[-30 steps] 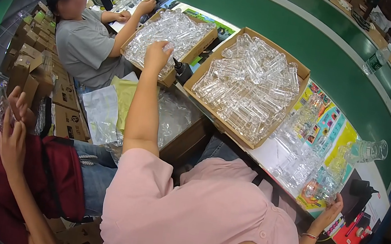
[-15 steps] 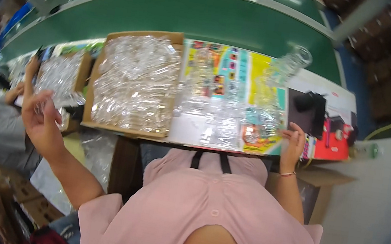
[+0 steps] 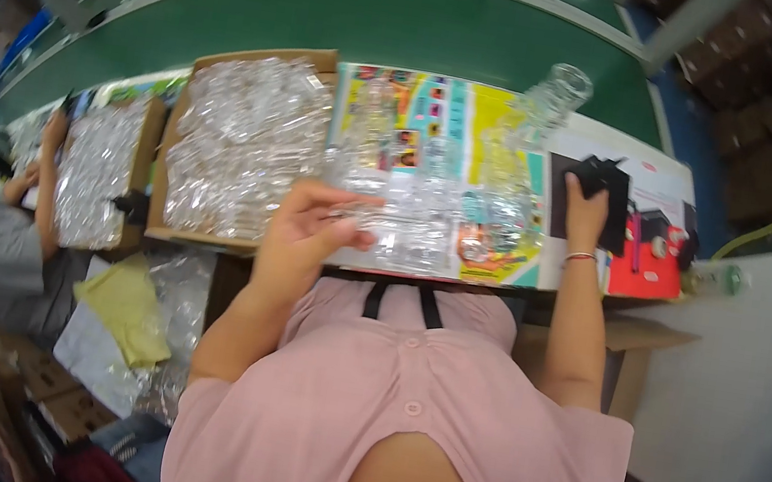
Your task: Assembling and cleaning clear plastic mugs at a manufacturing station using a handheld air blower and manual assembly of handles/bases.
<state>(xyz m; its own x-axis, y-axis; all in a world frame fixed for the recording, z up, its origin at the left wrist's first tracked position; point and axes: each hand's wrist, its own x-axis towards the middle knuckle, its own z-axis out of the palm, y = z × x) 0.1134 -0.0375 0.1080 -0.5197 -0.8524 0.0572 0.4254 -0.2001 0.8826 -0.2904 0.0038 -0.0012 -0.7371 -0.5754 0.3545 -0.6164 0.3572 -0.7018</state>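
My left hand [image 3: 309, 225] is over the near edge of the bench, just right of a cardboard box. Its index finger and thumb are apart beside a row of clear plastic pieces [image 3: 424, 222]; whether it touches one is hard to make out. On the right, my right hand [image 3: 585, 209] is closed around a black object [image 3: 601, 176] whose exact kind does not show, over a dark flat pad [image 3: 612, 225]. More clear pieces [image 3: 510, 210] lie between my hands, on the colourful printed sheet [image 3: 486, 106].
The cardboard box [image 3: 160, 177] on my left is full of clear pieces [image 3: 246, 140]. A clear cylindrical container [image 3: 560, 92] is at the back. On the right lies a red sheet [image 3: 649, 270] with small items. A co-worker [image 3: 14, 255] works at another filled box [image 3: 149, 146].
My left hand has come right and down from beyond the box to the clear pieces. My right hand has moved forward from the bench edge and taken hold of the black object.
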